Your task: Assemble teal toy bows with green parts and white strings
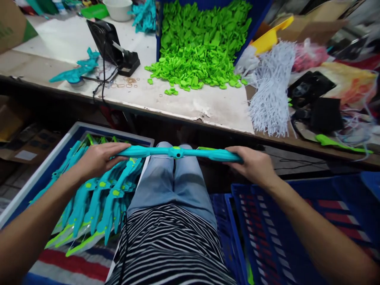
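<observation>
Above my lap a turquoise plastic toy bow is stretched out level, with a small lime-green piece and a dark hole at its middle. My left hand grips its left end, fingers and thumb closed round the tip. At the other end my right hand is closed in the same way. A thin pale string shows just under the bow's left half. Below my left hand, several more turquoise toy bows with lime-green parts lie stacked in a white-rimmed crate.
Ahead is a worktable with a heap of lime-green plastic pieces spilling from a blue bin. A bundle of white strings hangs over the edge. A black soldering-iron stand sits left; blue crates stand right.
</observation>
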Tool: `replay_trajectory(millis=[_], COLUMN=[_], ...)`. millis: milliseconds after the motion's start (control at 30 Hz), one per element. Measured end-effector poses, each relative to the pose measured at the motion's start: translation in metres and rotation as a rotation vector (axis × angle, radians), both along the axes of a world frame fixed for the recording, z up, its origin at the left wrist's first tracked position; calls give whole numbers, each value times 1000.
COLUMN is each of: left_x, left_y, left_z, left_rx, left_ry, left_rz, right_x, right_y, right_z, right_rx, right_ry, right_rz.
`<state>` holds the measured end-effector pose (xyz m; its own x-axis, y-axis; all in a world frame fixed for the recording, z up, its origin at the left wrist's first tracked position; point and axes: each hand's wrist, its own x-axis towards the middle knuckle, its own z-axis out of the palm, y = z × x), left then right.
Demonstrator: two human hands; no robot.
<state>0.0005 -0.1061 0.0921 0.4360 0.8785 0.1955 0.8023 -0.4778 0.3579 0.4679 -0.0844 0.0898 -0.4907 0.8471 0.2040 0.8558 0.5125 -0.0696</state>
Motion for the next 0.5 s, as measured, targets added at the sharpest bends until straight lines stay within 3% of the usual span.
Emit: replay_trajectory(millis=[133, 233, 400, 500], left_x=[7, 13, 14, 9], left_y=[8, 14, 18, 16], left_z=[34, 42, 47, 61], left_rx=[133, 222, 322, 317], left_ry=[78, 190, 214, 198], left_rz=[-24, -70, -52, -26], right_x=[4, 5, -3, -10], right_y=[8, 14, 20, 23], right_z=[47, 71, 87, 90], right_rx=[139, 268, 431, 396], right_ry=[-26, -68, -107, -79], right_rz=[24, 3, 138, 106])
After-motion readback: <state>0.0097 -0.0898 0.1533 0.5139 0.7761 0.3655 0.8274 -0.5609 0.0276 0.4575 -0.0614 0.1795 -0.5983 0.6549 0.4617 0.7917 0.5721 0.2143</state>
